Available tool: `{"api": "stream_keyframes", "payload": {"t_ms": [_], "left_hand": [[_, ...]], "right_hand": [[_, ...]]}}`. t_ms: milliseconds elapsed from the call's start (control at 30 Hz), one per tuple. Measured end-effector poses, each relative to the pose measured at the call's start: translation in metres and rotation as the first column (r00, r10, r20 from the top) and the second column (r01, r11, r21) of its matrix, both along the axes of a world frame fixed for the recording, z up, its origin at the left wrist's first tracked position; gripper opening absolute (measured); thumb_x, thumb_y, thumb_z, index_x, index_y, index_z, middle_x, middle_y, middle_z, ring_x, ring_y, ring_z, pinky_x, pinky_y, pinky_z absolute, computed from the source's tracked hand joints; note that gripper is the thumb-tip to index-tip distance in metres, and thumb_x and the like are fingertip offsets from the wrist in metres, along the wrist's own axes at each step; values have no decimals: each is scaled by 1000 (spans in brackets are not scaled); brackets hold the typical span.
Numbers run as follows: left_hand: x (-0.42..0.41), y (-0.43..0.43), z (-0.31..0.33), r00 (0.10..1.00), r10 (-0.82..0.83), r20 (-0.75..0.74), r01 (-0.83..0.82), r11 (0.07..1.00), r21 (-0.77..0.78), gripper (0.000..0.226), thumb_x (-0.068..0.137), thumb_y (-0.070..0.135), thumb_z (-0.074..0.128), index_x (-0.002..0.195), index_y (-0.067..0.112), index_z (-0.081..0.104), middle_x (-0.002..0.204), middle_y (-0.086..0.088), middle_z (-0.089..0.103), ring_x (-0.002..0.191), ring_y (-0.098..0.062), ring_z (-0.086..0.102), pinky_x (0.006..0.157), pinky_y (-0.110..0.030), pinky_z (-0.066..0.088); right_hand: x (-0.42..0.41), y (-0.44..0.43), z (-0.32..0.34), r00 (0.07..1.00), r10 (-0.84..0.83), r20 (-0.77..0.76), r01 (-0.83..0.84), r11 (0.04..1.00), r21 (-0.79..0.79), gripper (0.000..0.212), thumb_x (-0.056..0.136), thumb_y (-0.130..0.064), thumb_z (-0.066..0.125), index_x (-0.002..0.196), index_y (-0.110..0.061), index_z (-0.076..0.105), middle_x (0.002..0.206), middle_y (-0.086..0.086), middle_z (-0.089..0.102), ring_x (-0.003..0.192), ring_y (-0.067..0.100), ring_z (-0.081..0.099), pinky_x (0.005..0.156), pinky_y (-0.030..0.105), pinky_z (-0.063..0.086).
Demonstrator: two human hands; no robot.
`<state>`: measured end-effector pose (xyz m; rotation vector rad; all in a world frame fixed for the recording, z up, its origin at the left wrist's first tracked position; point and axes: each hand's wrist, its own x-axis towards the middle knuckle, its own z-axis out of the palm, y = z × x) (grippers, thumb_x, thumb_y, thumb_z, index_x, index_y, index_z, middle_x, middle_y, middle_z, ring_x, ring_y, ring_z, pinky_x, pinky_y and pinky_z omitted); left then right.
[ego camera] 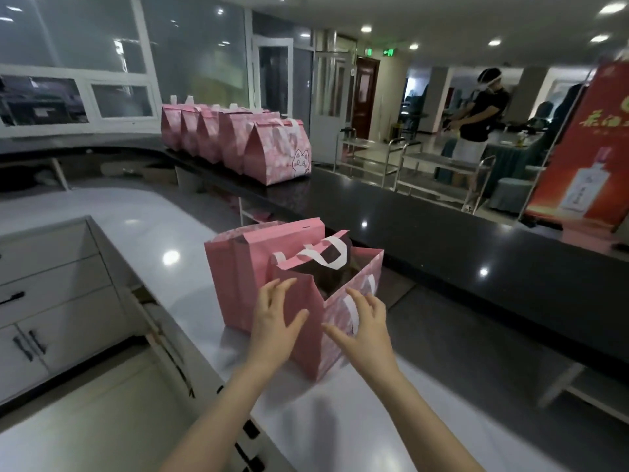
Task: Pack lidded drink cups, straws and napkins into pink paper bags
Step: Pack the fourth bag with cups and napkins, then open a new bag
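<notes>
An open pink paper bag [315, 332] with white handles stands on the white counter [153, 240] in front of me. Its inside is dark and I cannot tell what it holds. A second pink bag [238, 267] stands right behind it to the left, touching it. My left hand [274, 323] rests with spread fingers against the front bag's left side. My right hand [362, 327] hovers with spread fingers at its right front face, near the lower white handle. Neither hand grips anything. No cups, straws or napkins are visible.
Several closed pink bags [272, 155] stand in a row on the raised black counter [442, 240] at the back. White cabinets with drawers [51, 301] lie to my left. A person [476, 124] stands beyond the counter among metal carts [425, 165], beside a red banner [585, 148].
</notes>
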<state>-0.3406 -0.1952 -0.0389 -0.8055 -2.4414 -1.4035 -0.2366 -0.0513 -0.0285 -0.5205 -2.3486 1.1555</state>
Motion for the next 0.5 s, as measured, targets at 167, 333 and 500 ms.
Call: {"api": "stream_keyframes", "payload": {"t_ms": [167,333,500], "left_hand": [[-50,19,5,995,-88,-56,82,992,-99,55,90,30,64,141,31,43,151,-6,20,143,-23,23,116,-33,20],[-64,32,5,994,-61,-87,51,993,-108,52,91,38,61,139,35,42,152,-5,12,143,-28,18,116,-44,24],[-49,40,3,991,-134,3,134,990,-42,54,92,34,61,142,33,41,136,-1,37,123,-20,47,101,-29,37]], "right_hand": [[-43,0,-6,992,-105,64,97,988,119,67,72,-50,75,130,-40,44,155,1,15,142,22,25,106,41,41],[-43,5,-11,976,-214,-36,217,958,187,34,76,-40,72,100,-31,51,121,-10,44,94,9,56,79,31,55],[-13,8,-14,977,-209,-35,211,951,227,20,75,-27,71,85,-27,53,95,-13,45,80,4,55,68,21,51]]}}
